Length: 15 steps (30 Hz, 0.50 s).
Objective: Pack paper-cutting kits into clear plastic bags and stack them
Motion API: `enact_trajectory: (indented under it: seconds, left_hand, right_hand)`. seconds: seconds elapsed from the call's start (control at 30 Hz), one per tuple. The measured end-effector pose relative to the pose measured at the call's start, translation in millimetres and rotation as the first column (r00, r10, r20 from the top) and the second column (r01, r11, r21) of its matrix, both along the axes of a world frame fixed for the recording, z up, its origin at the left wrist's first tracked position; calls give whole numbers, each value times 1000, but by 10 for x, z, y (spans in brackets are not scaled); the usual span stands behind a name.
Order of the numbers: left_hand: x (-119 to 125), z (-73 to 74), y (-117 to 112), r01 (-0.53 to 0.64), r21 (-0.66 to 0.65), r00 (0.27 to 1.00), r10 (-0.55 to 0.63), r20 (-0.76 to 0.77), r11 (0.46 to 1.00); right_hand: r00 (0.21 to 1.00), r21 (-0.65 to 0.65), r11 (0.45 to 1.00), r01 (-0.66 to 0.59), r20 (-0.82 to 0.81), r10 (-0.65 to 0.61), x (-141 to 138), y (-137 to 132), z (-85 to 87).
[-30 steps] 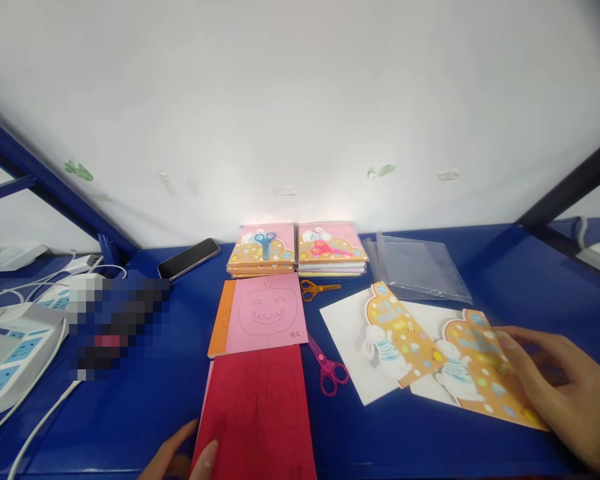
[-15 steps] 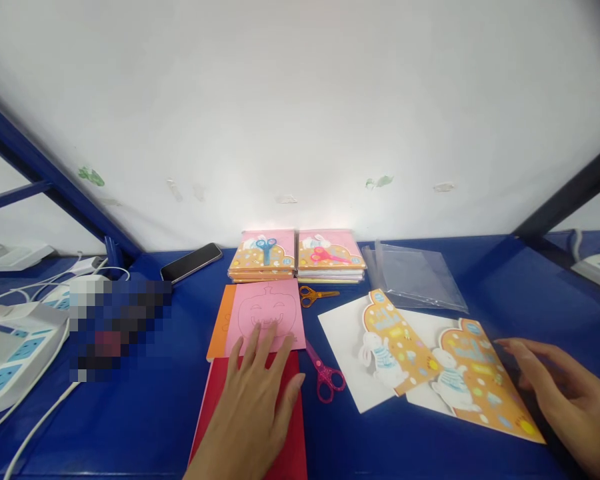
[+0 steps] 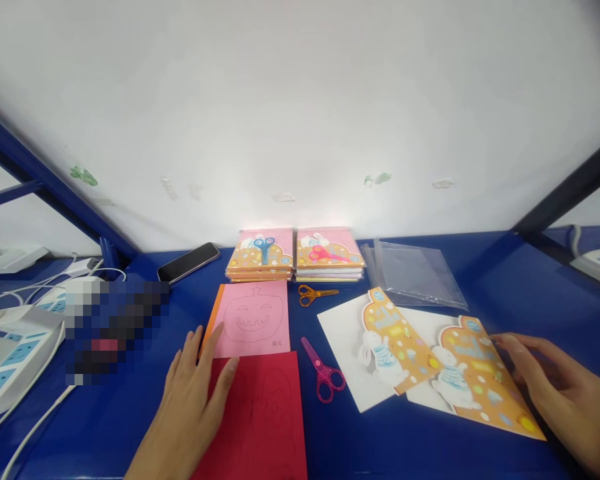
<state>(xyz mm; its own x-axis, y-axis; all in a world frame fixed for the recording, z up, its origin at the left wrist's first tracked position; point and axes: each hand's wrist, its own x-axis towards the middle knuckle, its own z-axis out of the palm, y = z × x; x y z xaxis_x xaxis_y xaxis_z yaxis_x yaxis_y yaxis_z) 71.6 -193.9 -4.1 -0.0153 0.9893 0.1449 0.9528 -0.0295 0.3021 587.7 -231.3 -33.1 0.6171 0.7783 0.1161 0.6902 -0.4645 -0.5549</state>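
Note:
My left hand (image 3: pixel 193 400) lies flat and open on the blue table, fingers spread over the left edges of a pink pumpkin sheet (image 3: pixel 254 320) and a red paper sheet (image 3: pixel 270 413). An orange sheet peeks out under the pink one. My right hand (image 3: pixel 555 390) rests at the right with curled fingers on the edge of an orange bunny card (image 3: pixel 480 383). A second bunny card (image 3: pixel 393 340) on white backing lies beside it. Pink scissors (image 3: pixel 323 371) lie between the papers and the cards.
Orange scissors (image 3: pixel 315 293), two stacks of scissor packs (image 3: pixel 295 257), clear plastic sleeves (image 3: pixel 413 273) and a phone (image 3: pixel 187 262) lie toward the wall. Power strips (image 3: pixel 10 340) with white cables sit at the left; another sits far right.
My left hand slid from the middle of the papers to their left edge, and the pink sheet now sits squared over the orange one. My right hand barely moved.

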Motion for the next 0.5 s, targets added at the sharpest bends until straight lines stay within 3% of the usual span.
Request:
enact_trajectory:
  seconds: [0.1, 0.27, 0.5]
  left_hand:
    - [-14, 22, 23, 46, -101, 996, -38, 79, 994]
    - [41, 19, -30, 12, -71, 992, -3, 128, 997]
    - [60, -41, -587, 0, 69, 992, -9, 128, 998]
  right_hand:
    - [999, -39, 999, 13, -39, -14, -39, 18, 61]
    - [998, -55, 998, 8, -63, -12, -113, 45, 170]
    - [998, -57, 998, 17, -55, -21, -183, 57, 232]
